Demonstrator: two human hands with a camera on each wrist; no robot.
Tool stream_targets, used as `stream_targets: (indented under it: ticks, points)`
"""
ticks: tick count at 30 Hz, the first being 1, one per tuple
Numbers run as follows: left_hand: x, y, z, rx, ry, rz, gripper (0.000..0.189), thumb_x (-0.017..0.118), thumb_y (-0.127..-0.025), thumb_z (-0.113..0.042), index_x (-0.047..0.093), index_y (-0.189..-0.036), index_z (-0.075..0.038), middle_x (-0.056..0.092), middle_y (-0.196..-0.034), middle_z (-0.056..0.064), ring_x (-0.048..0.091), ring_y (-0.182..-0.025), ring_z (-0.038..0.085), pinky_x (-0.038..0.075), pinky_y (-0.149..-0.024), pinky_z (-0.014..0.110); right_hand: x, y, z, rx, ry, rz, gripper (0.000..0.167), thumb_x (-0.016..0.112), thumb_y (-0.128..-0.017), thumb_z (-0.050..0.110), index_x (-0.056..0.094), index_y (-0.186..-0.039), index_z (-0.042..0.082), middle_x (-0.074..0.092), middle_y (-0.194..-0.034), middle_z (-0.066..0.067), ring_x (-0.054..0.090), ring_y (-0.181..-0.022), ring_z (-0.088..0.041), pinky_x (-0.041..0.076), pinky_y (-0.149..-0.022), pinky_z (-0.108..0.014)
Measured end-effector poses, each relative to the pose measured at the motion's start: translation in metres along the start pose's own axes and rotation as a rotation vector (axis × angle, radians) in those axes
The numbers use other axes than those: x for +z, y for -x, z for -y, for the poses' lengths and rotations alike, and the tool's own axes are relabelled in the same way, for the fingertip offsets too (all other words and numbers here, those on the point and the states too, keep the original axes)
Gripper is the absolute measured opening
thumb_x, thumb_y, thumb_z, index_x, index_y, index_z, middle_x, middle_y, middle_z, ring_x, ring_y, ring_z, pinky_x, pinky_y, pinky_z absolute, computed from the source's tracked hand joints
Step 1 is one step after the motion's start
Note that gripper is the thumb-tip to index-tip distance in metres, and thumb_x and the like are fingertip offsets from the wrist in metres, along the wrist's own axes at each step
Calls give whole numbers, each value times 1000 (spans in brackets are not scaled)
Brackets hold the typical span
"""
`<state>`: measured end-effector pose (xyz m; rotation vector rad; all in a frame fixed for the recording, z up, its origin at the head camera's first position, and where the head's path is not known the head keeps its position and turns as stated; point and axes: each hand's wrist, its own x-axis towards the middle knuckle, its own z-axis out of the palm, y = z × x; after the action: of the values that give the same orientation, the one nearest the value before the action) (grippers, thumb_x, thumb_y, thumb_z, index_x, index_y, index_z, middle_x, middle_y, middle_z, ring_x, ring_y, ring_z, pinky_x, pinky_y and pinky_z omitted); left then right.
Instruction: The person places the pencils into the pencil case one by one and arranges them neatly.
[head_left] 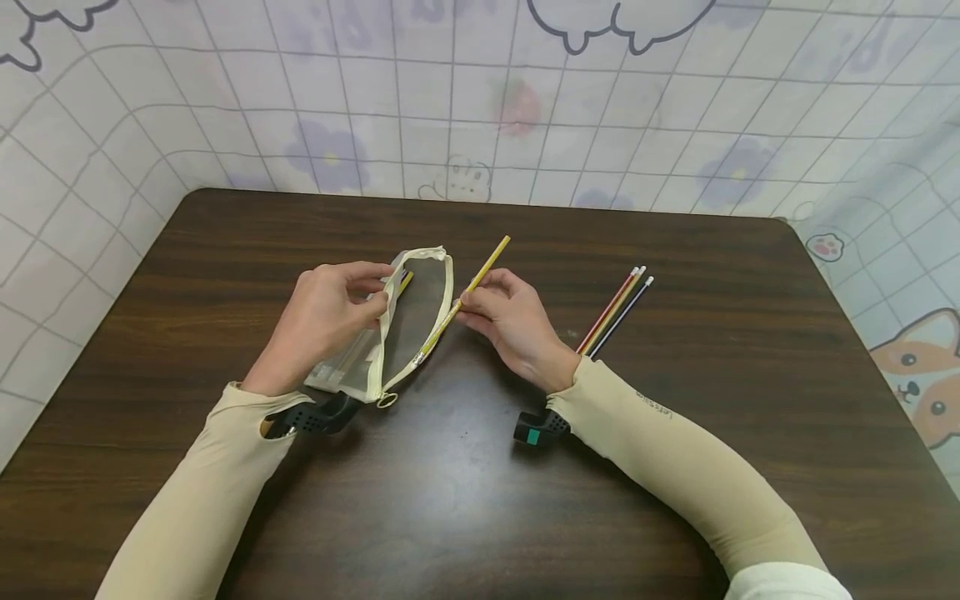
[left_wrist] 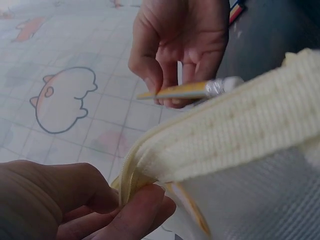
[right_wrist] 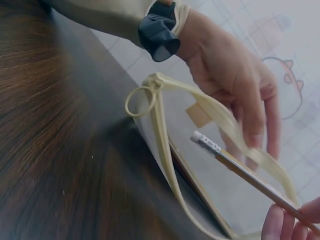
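Note:
A see-through pencil pouch (head_left: 348, 362) with a cream zipper edge stands open on the table. My left hand (head_left: 322, 317) pinches one side of its zipper edge between thumb and fingers. In my right hand (head_left: 517, 329) is a yellow pencil (head_left: 487, 264), pinched near its middle, with its white eraser end pointing down to the pouch mouth. The right wrist view shows that eraser end (right_wrist: 197, 136) over the opening. Another yellow pencil (head_left: 406, 282) lies inside the pouch, partly hidden by its side. A zipper pull ring (head_left: 387, 401) hangs at the near corner.
Several pencils (head_left: 618, 304), red, yellow and dark, lie side by side on the table right of my right hand, their lower ends hidden behind the wrist. The dark wooden table (head_left: 450, 517) meets a patterned cloth (head_left: 480, 108) at the back and sides.

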<state>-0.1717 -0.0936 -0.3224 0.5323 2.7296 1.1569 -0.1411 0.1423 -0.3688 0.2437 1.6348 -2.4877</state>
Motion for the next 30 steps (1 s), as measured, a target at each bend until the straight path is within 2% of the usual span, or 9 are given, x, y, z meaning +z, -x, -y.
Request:
stream_targets:
  ticks: [6,9,13,16,23,30]
  points:
    - [2,0,1,-2,8,-3,41,57,-95,-12,70,-133,-11,80,-112,14,80,-74,22,54,-65,21,11,-4,-12,32,-17,-16,15,58,-96,-7,53,-104,6,67,-89,-5,71,-83,-14,62,-84,-26]
    - [2,0,1,8,-1,-11,41,56,-95,-13,70,-133,-12,80,-110,13,79,-72,19,53,-64,20,14,-5,-16,50,-22,-2,18,58,-97,-6,54,-114,-2,69,-93,-7,73,-85,-14,63,-85,-26]
    - [1,-1,0,16,-6,-13,40,57,-96,-13,70,-133,-11,81,-110,13,79,-72,16,54,-64,20,17,-5,-19,70,-31,22,33,59,-98,-6,50,-130,-13,71,-97,-9,75,-87,-14,62,-87,-26]
    - [0,-1,0,16,0,-5,40,57,-96,-13,70,-133,-11,80,-111,14,80,-73,19,54,-63,21,20,-5,-21,82,-41,27,38,59,-98,-6,48,-133,-15,72,-97,-9,75,-88,-14,62,-88,-27]
    - [1,0,-2,10,-7,9,41,57,-95,-12,69,-134,-11,80,-111,13,79,-74,23,50,-60,23,28,-4,-29,88,-16,36,14,62,-95,-7,59,-107,-1,74,-93,-7,75,-88,-13,62,-91,-28]
    - [0,0,-3,31,-11,3,41,59,-93,-10,70,-133,-10,80,-113,15,81,-78,20,51,-61,20,36,-4,-31,98,10,26,12,63,-94,-8,61,-101,2,73,-94,-8,75,-87,-13,62,-92,-31]
